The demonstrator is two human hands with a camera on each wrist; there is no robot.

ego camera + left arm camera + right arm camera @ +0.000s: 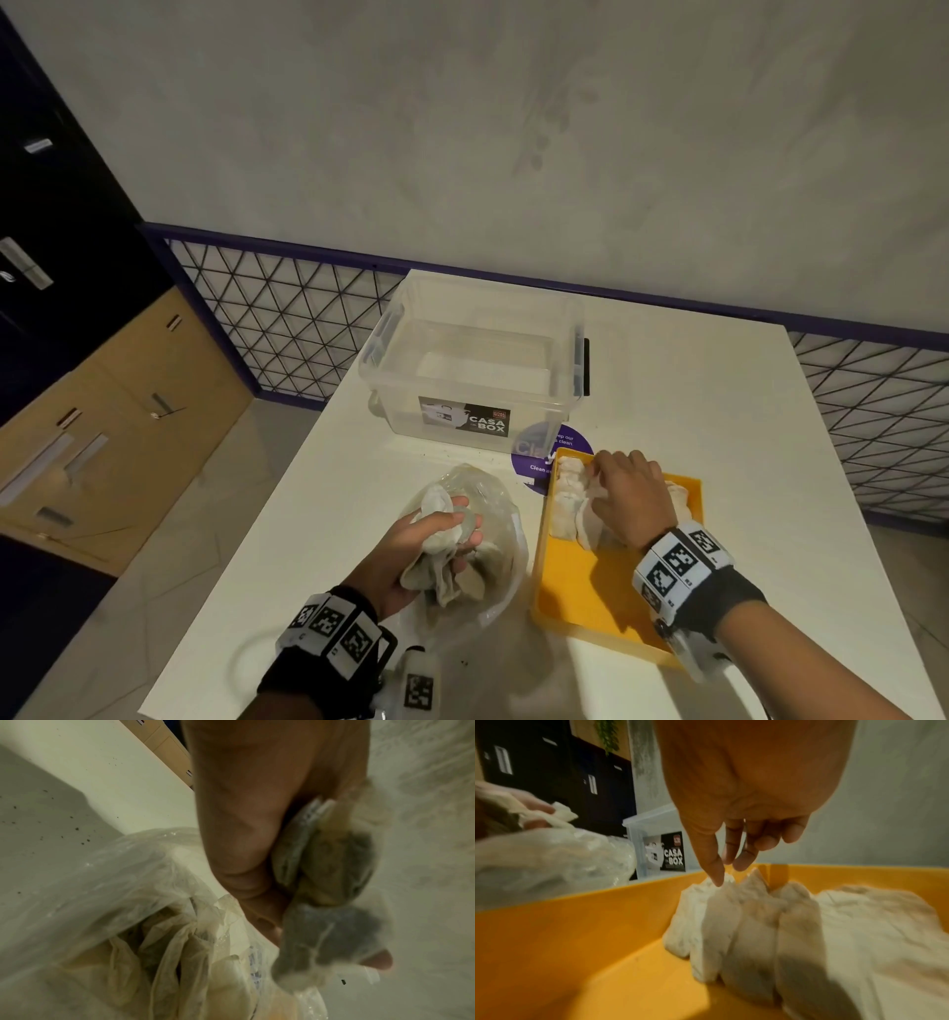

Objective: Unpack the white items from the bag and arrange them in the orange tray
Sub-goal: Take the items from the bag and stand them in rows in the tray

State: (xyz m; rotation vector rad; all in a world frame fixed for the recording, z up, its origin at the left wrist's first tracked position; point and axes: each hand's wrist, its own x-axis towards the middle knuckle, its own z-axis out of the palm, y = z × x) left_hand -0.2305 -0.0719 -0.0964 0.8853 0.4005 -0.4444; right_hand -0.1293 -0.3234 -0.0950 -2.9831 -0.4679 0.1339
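Left hand (411, 552): we see its fingers curled round a bunch of white items (436, 560), gripped just above the mouth of the bag (493, 519); in the left wrist view the bunch bulges out past the palm (blurred there, so we cannot count the pieces)

Right hand (624, 496): fingers straight and pointing down, tips resting on the white items already in the tray (744, 923); nothing is pinched between them; in the right wrist view one fingertip (717, 880) touches the top edge of the leftmost piece

Orange tray (585, 591): on the tabletop (770, 462), just right of the bag; the white pieces stand side by side in a row at its far end, with more lying flat to their right; the near half shows bare orange floor

Bag: clear, crumpled plastic, lying on the tabletop beneath the left hand; we make out more pale material inside it

Clear box (472, 370): lidless, labelled CASA BOX, behind bag and tray, apart from both

Purple sticker (570, 444): round, on the tabletop; partly under the box and the tray's far corner
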